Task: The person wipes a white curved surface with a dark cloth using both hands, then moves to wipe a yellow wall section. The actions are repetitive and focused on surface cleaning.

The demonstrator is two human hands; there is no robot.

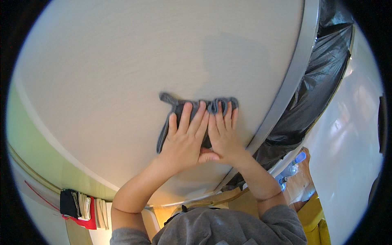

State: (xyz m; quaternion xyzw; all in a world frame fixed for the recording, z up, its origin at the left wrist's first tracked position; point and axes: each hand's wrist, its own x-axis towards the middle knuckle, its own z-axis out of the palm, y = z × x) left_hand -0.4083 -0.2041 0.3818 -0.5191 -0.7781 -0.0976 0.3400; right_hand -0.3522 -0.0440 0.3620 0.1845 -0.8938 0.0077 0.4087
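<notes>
A dark grey cloth [180, 111] lies bunched on a broad, pale, smooth surface [107, 76]. My left hand [185, 141] presses flat on the cloth's left part with its fingers spread. Beside it, my right hand [225, 134] rests on the right part, where the cloth is folded into ruffles under the fingertips. The thumbs meet or overlap near the cloth's lower edge. One corner of the cloth sticks out to the upper left. Neither hand visibly grips the cloth; the palms' undersides are hidden.
Along the right side runs a grey metal-like edge strip [294, 67], with black plastic sheeting [324, 76] beyond it. Folded cloths [85, 208] lie at the lower left, by a pale green band [61, 159]. Clear plastic bottles [292, 168] and a yellow object [312, 214] are at the lower right.
</notes>
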